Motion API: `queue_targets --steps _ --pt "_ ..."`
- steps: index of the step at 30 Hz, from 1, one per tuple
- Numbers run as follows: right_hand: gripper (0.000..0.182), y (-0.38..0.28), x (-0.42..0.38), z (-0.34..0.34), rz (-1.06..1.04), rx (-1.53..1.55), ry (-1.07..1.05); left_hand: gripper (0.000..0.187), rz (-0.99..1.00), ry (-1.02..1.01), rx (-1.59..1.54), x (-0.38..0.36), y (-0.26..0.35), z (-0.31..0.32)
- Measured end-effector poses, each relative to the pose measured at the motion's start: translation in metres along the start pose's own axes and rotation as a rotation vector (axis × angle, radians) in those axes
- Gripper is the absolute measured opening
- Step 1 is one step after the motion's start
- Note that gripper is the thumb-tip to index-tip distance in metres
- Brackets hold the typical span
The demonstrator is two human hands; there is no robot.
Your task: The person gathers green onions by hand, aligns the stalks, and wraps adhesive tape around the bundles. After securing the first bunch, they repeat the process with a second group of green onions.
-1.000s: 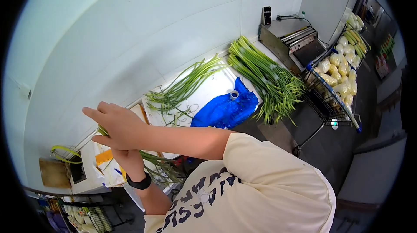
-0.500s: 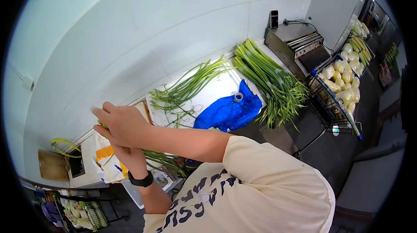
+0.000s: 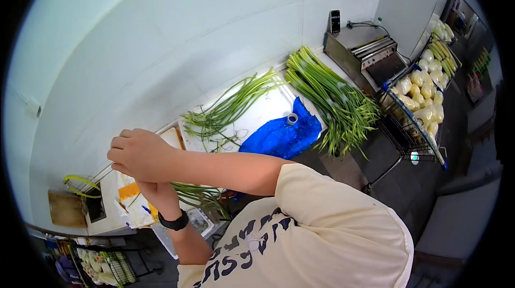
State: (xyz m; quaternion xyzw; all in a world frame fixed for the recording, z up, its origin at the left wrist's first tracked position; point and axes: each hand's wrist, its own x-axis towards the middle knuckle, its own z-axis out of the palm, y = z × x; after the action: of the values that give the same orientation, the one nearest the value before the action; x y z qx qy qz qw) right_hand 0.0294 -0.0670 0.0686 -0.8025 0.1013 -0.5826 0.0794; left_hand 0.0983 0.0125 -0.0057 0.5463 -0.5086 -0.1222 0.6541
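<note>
My right hand [image 3: 140,155] is closed, its fingers curled over the end of a bunch of garlic scapes [image 3: 196,194]. My left hand [image 3: 161,196], with a black watch on its wrist, grips the same bunch from below. Its fingers are mostly hidden behind the right hand. The green tails of the bunch hang out under my right forearm. On the white board [image 3: 228,119] lie loose garlic scapes [image 3: 236,97] and a blue plastic bag [image 3: 276,138] with a roll of tape [image 3: 292,118] on it. A large bundle of garlic scapes [image 3: 332,97] lies to the right.
A wrapping machine [image 3: 370,54] stands at the back right, with a phone [image 3: 335,21] propped on it. Beside it is a cart [image 3: 407,122] of bagged vegetables. Another loaded cart [image 3: 115,264] is at lower left. A yellow-green hose [image 3: 80,178] hangs near the sink [image 3: 96,207].
My right hand has rolled over slightly to the left, its fingers curling in, so the pale stalk end between them is now hidden. The left hand stays nearly in place.
</note>
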Motion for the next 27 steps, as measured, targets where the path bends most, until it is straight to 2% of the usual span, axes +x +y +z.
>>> queue_targets --steps 1,2,5,8,12,14,16,17,18,20,21,22,24,25,27 --pt "0.016 0.001 0.0 0.004 -0.039 0.061 0.059 0.032 -0.052 -0.003 -0.004 0.0 -0.001 -0.003" --pt "0.016 0.002 0.0 0.006 -0.076 0.122 0.117 0.029 -0.018 0.014 -0.032 -0.001 -0.001 -0.003" --pt "0.017 0.001 -0.007 0.001 -0.007 0.226 0.101 0.022 0.072 0.061 -0.037 -0.002 0.013 0.009" --pt "0.018 0.0 -0.004 -0.002 0.159 0.198 -0.035 0.02 0.097 0.09 0.042 -0.003 0.012 0.008" --pt "0.023 -0.003 0.002 -0.007 0.13 0.188 -0.236 0.017 0.007 0.047 -0.089 -0.005 0.006 0.005" --pt "0.033 -0.005 0.005 -0.019 0.165 0.312 -0.267 0.016 0.021 0.014 -0.095 -0.004 -0.001 0.001" --pt "0.056 -0.009 0.001 -0.034 0.132 0.379 0.012 0.016 0.126 0.065 0.078 -0.002 0.006 -0.002" --pt "0.061 -0.012 0.002 -0.048 0.071 0.314 -0.039 0.015 0.175 0.098 0.165 -0.003 0.01 -0.003" --pt "0.066 -0.012 0.006 -0.059 0.005 0.251 -0.086 0.025 0.006 0.032 0.103 -0.007 0.015 -0.009" --pt "0.059 -0.017 0.009 -0.057 -0.036 0.114 -0.352 0.016 0.167 -0.083 0.078 0.001 0.022 -0.013" --pt "0.056 -0.02 0.007 -0.054 0.04 0.185 -0.358 0.019 0.223 -0.043 0.034 -0.002 0.016 -0.011" --pt "0.052 -0.019 0.006 -0.052 0.13 0.242 -0.365 0.027 0.19 0.026 0.013 -0.002 0.034 -0.005" --pt "0.047 -0.013 0.004 -0.046 0.043 0.253 -0.256 0.032 0.028 -0.035 -0.073 -0.001 0.045 -0.004" --pt "0.045 -0.013 0.003 -0.045 0.006 0.251 -0.2 0.032 0.015 -0.035 -0.09 -0.002 0.049 -0.005" --pt "0.046 -0.013 0.008 -0.046 -0.027 0.223 -0.228 0.033 -0.016 -0.052 -0.122 -0.002 0.055 -0.002"
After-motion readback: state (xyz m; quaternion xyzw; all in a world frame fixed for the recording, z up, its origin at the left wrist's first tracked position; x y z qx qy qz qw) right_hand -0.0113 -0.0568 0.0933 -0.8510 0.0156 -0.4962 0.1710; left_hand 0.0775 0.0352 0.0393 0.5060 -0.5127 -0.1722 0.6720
